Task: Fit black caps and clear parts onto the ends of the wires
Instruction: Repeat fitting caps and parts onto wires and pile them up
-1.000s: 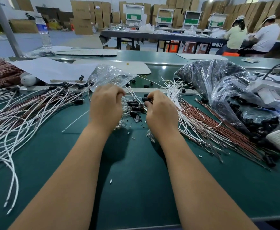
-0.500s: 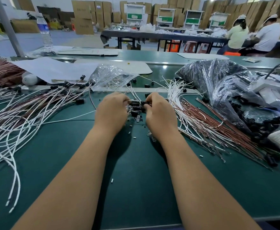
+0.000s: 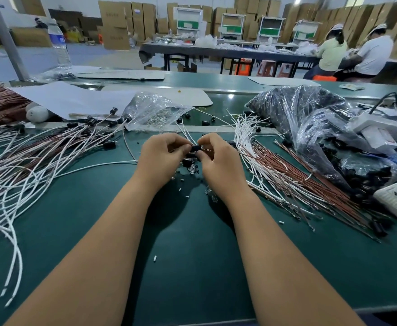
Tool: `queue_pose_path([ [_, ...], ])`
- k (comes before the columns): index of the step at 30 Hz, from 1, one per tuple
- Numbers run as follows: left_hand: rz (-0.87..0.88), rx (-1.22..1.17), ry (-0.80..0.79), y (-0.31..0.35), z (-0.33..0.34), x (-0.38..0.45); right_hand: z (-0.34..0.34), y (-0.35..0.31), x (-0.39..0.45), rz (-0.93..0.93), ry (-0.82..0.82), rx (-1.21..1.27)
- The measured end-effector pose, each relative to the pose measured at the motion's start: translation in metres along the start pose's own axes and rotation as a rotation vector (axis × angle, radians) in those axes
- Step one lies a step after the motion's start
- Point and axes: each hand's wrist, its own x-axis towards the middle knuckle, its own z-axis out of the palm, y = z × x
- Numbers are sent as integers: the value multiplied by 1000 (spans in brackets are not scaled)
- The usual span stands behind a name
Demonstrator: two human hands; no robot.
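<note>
Item: black cap (image 3: 195,148), pinched between your left hand (image 3: 163,153) and right hand (image 3: 217,158). Risk: it slips from your fingertips into the loose parts (image 3: 191,164) just beneath.

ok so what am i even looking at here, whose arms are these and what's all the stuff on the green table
There is no machine here: a person wears a camera on the head, so you look down along their own bare arms. The left hand and right hand meet over a green table and pinch a small black cap between them. Finished wires with caps fan out on the left, while bare white and brown wires lie on the right. A clear bag of small clear parts sits behind the hands, and a bag of black caps lies at the right. Loose parts are scattered under the hands.
</note>
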Motion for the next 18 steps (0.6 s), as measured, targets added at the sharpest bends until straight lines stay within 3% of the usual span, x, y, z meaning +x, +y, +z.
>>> queue_pose_path([
  [6, -35, -24, 16, -1, -4, 1, -4, 5, 3, 59, 129, 52],
  [18, 1, -48, 4, -1, -6, -1, -5, -2, 5, 137, 165, 244],
])
